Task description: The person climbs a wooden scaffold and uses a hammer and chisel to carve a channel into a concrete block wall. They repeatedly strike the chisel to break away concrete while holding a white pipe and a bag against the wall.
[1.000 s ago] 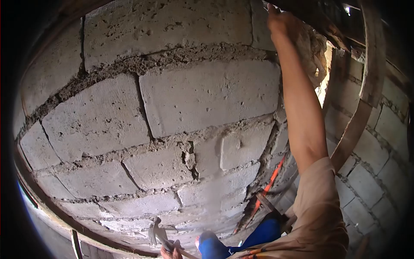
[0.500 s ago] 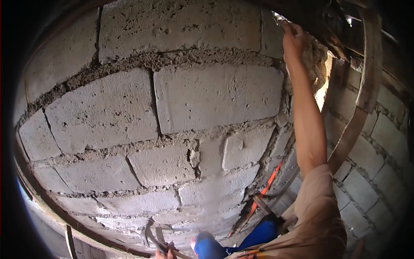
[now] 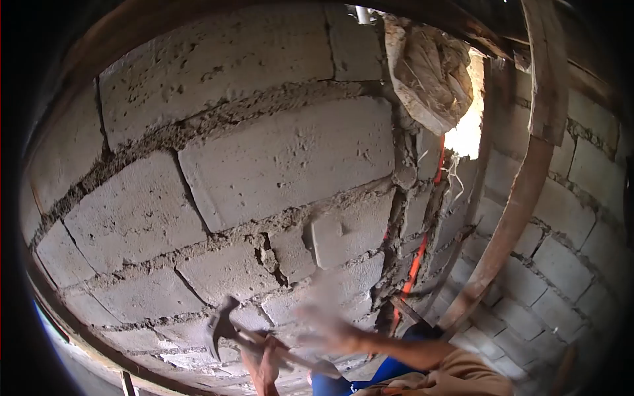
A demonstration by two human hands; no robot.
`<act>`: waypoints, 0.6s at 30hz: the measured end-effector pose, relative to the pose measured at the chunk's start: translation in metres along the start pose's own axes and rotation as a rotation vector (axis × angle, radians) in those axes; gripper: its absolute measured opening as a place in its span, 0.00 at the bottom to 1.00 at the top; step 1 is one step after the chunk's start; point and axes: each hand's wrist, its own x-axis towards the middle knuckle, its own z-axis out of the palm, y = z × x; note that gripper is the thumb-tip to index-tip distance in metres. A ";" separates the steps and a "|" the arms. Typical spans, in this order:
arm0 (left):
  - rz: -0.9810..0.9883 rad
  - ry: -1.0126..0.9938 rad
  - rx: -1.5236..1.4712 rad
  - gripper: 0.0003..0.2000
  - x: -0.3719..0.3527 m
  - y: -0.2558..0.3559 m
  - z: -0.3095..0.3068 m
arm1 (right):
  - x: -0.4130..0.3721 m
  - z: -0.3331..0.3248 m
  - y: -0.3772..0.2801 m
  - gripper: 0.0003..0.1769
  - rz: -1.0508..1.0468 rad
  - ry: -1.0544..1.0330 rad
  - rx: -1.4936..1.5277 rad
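Observation:
Low in the view, my left hand (image 3: 265,362) is wrapped round a claw hammer (image 3: 223,327), its head up and to the left of the fingers. The shaft slants down right to a dark grip end near my knee. My right hand (image 3: 327,327), smeared by motion, reaches in from the right, just above the hammer's shaft and in front of the block wall (image 3: 284,158). Its fingers are too blurred to show their shape.
A crumpled, dusty sack (image 3: 432,72) hangs at the wall's upper right, beside a bright gap (image 3: 467,125). An orange strip (image 3: 415,267) runs down the wall's corner. A wooden post (image 3: 512,224) stands before another block wall (image 3: 561,198) on the right.
My right hand has come down from the sack at the top to beside the hammer. The hammer and left hand have risen a little, and the view has shifted right.

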 end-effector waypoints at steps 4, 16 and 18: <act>0.046 -0.208 -0.067 0.19 0.026 0.033 0.043 | -0.042 0.028 -0.007 0.22 0.256 0.052 0.334; 1.046 -0.435 0.024 0.24 0.085 0.239 0.113 | 0.047 -0.215 0.007 0.13 -0.005 0.701 -0.443; 1.138 -0.118 0.108 0.25 0.059 0.252 0.136 | 0.074 -0.251 -0.013 0.18 0.097 0.695 -0.479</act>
